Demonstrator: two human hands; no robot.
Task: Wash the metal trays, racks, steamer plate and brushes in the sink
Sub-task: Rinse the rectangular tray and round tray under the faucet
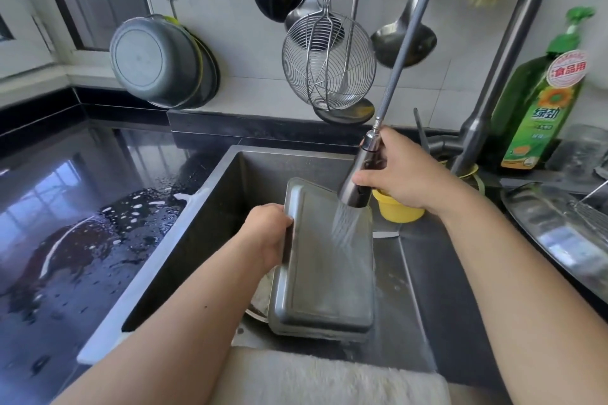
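The left hand grips one metal tray by its left edge, tilted bottom-up over the sink. Just right and above, the right hand curls round one spray head, water striking the tray. One yellow cup sits beneath the right hand.

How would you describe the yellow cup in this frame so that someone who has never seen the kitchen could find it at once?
Start at the steel sink in the middle of the view and look to its far right corner, just under the right hand holding the spray head. The yellow cup sits there, right of the upturned metal tray. It is the only bright yellow thing among grey steel.
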